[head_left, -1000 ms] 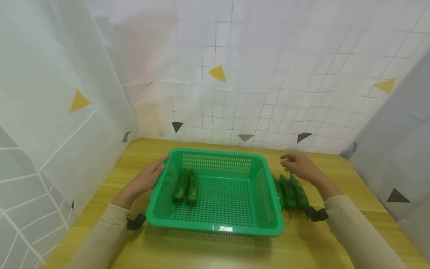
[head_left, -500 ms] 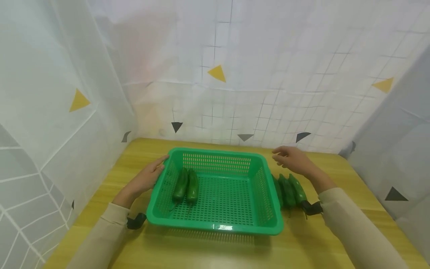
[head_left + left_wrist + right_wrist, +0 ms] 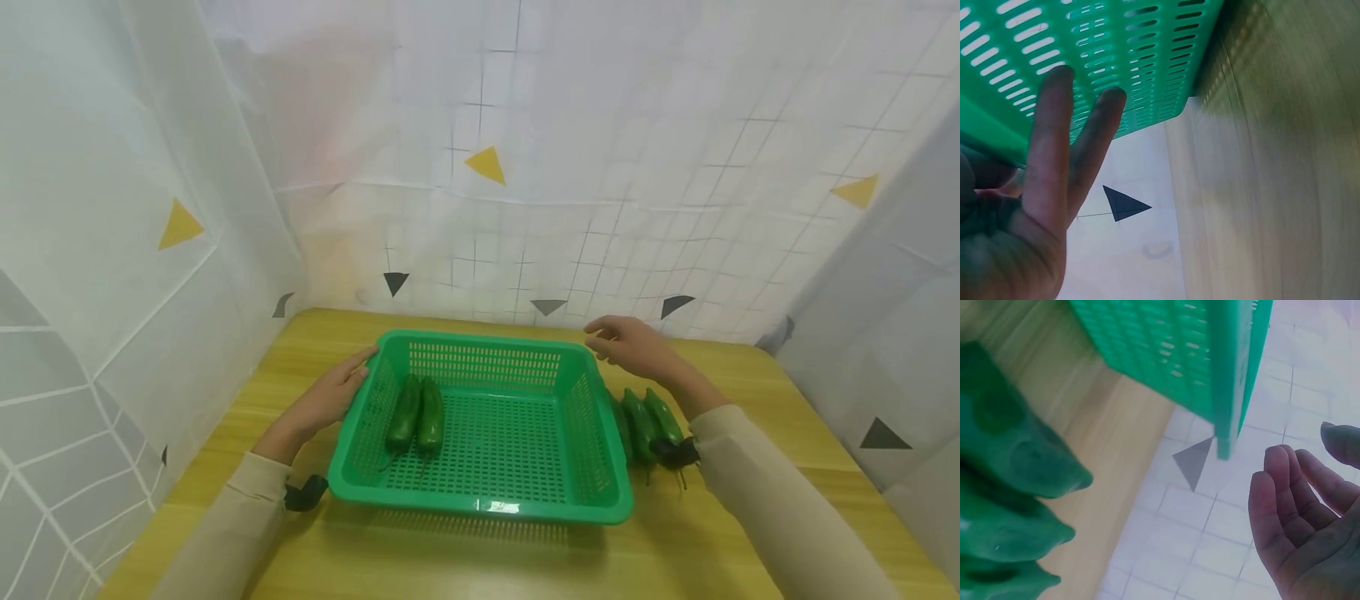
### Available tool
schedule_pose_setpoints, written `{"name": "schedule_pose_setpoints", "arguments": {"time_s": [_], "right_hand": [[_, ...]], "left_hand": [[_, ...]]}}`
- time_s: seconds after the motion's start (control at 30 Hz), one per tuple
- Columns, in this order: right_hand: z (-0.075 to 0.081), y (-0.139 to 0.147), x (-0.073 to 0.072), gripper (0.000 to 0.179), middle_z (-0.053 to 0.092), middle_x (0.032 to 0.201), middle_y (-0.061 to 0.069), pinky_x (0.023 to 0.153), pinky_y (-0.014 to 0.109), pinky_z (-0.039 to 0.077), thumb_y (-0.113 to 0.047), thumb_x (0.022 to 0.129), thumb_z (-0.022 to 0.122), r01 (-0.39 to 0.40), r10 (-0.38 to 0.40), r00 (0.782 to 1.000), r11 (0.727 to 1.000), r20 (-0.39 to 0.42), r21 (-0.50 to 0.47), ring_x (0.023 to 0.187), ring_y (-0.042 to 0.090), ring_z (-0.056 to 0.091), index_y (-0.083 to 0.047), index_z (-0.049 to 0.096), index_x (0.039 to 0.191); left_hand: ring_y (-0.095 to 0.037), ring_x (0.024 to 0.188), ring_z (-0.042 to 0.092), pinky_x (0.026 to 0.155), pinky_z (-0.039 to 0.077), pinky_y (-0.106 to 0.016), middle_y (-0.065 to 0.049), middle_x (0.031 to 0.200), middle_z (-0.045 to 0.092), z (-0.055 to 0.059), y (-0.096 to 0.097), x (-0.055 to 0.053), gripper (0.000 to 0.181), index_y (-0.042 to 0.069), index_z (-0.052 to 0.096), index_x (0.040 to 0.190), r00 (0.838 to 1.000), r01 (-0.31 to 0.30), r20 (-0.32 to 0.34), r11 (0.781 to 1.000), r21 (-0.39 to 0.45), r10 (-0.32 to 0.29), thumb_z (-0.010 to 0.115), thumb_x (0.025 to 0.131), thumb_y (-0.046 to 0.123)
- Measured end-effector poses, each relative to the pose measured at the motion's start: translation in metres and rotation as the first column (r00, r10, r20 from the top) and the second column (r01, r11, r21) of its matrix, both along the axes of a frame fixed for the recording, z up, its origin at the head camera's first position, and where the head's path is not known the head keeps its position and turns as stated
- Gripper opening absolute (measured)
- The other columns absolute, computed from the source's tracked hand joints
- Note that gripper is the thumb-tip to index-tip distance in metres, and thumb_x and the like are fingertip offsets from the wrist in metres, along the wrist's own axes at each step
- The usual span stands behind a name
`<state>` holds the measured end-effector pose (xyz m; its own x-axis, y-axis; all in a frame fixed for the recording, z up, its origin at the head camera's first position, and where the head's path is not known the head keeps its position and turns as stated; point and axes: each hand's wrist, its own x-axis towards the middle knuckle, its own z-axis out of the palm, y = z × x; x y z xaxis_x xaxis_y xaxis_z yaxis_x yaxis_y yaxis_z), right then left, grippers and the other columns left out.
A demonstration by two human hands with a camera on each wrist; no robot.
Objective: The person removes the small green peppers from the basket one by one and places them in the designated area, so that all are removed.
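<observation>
A green plastic basket (image 3: 480, 505) with slotted walls stands on the table. Two long green peppers (image 3: 431, 421) lie side by side at its left end. My left hand (image 3: 330, 400) rests against the left rim; in the left wrist view its straight fingers (image 3: 1049, 156) lie along the outer wall. My right hand (image 3: 633, 346) hovers near the basket's far right corner, fingers loosely bent and holding nothing. Below it, three more green peppers (image 3: 641, 429) lie outside the right wall, partly covered by the basket and the wrist strap. Their tips show large in the right wrist view.
The wooden table (image 3: 450, 567) runs back to a pale sheet wall (image 3: 570, 183) with grid lines and triangles. More sheeting stands at left and right. Black straps (image 3: 303, 493) are on both wrists.
My right hand has moved left and away from me, from above the outside peppers toward the basket's far right corner. The left hand, basket and peppers have stayed put.
</observation>
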<state>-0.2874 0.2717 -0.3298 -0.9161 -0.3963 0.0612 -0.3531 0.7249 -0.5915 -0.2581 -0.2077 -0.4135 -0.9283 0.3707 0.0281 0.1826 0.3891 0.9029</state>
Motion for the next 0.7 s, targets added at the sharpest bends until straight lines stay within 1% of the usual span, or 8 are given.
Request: {"name": "schedule_pose_setpoints", "arguments": {"time_s": [0.23,0.43,0.6,0.67,0.7], "right_hand": [[0.002,-0.015,-0.004,0.040,0.066,0.119,0.028,0.083,0.051,0.057,-0.020,0.106,0.054,-0.021,0.021,1.000,1.000,0.020,-0.018,0.095,0.038,0.070,0.007,0.057,0.136],[0.001,-0.027,-0.006,0.039,0.066,0.121,0.026,0.084,0.049,0.056,-0.022,0.106,0.055,-0.024,0.024,1.000,0.999,0.018,-0.028,0.098,0.038,0.070,0.004,0.059,0.135],[0.000,-0.036,-0.007,0.038,0.067,0.121,0.024,0.084,0.049,0.056,-0.021,0.105,0.057,-0.049,0.049,0.999,0.998,-0.002,-0.026,0.103,0.036,0.068,0.004,0.061,0.133],[0.000,-0.040,-0.009,0.038,0.067,0.120,0.024,0.084,0.049,0.056,-0.020,0.105,0.057,-0.064,0.064,0.998,0.998,0.002,-0.029,0.102,0.037,0.068,0.005,0.061,0.133],[0.000,-0.041,-0.010,0.037,0.067,0.119,0.024,0.084,0.050,0.056,-0.020,0.105,0.057,-0.067,0.067,0.998,0.997,0.002,-0.026,0.101,0.037,0.068,0.004,0.061,0.133]], "left_hand": [[-0.025,0.083,0.061,0.079,0.053,-0.041,-0.024,0.122,0.051,0.000,0.000,0.001,0.053,0.008,0.018,0.163,1.000,0.001,0.016,1.000,0.008,-0.002,0.031,0.113,0.020],[-0.026,0.086,0.061,0.079,0.054,-0.040,-0.025,0.126,0.050,0.000,-0.001,0.001,0.053,0.008,0.017,0.163,1.000,0.004,0.020,1.000,0.015,-0.005,0.031,0.114,0.021],[-0.025,0.082,0.061,0.078,0.054,-0.041,-0.023,0.119,0.052,0.000,0.000,0.001,0.053,0.008,0.017,0.163,1.000,0.004,0.021,1.000,0.013,-0.004,0.031,0.114,0.020],[-0.025,0.080,0.060,0.077,0.054,-0.041,-0.023,0.115,0.053,0.001,0.000,0.000,0.053,0.008,0.018,0.163,1.000,0.003,0.020,1.000,0.011,-0.004,0.031,0.113,0.020],[-0.025,0.081,0.060,0.079,0.053,-0.041,-0.022,0.116,0.053,0.001,0.000,0.000,0.053,0.007,0.018,0.163,1.000,0.001,0.013,1.000,0.004,-0.001,0.031,0.113,0.019]]}}
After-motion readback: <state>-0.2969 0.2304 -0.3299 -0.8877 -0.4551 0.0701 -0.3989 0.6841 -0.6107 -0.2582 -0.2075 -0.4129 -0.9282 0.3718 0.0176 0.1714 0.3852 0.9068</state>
